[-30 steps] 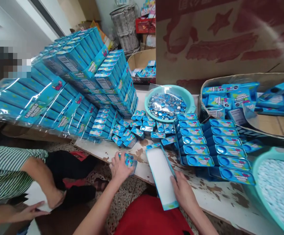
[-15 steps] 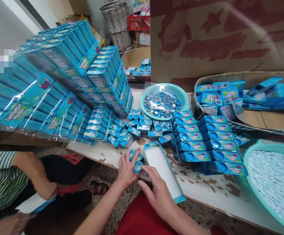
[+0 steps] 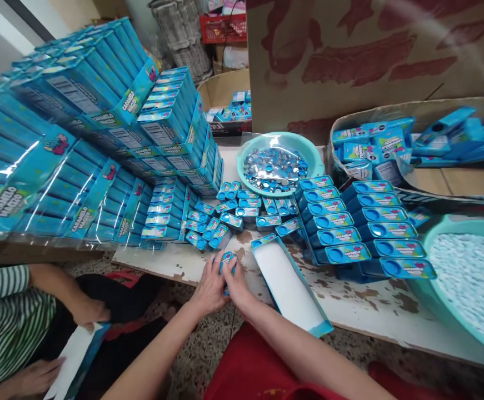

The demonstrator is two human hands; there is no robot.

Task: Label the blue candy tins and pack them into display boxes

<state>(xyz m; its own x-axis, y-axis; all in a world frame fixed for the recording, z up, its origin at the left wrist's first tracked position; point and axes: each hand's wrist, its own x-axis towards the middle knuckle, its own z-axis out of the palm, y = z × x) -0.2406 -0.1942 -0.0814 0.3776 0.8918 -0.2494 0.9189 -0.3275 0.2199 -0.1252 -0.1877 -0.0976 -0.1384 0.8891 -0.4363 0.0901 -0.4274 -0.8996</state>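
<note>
My left hand [image 3: 209, 289] is closed around small blue candy boxes [image 3: 227, 258] at the table's front edge. From the other side my right hand [image 3: 238, 286] presses against the same boxes, its fingers over their tops. The hands hide most of these boxes, so I cannot tell how many there are. Just right of my hands lies an open blue display tray [image 3: 281, 278] with a bare white inside. Beyond my hands several loose candy boxes [image 3: 220, 236] stand upright on the worn white table [image 3: 166, 261].
Packed display trays [image 3: 100, 94] are stacked high at left. A turquoise basin [image 3: 317, 166] of shiny round lids stands behind; another basin [image 3: 433, 244] of pale candies is at right, beside rows of boxes [image 3: 337, 233]. A co-worker's hand [image 3: 89, 311] holds a tray at lower left.
My right hand has moved left from beside the tray onto the boxes, joining my left hand. The co-worker's tray has turned and shows more of its white inside. The view has shifted slightly.
</note>
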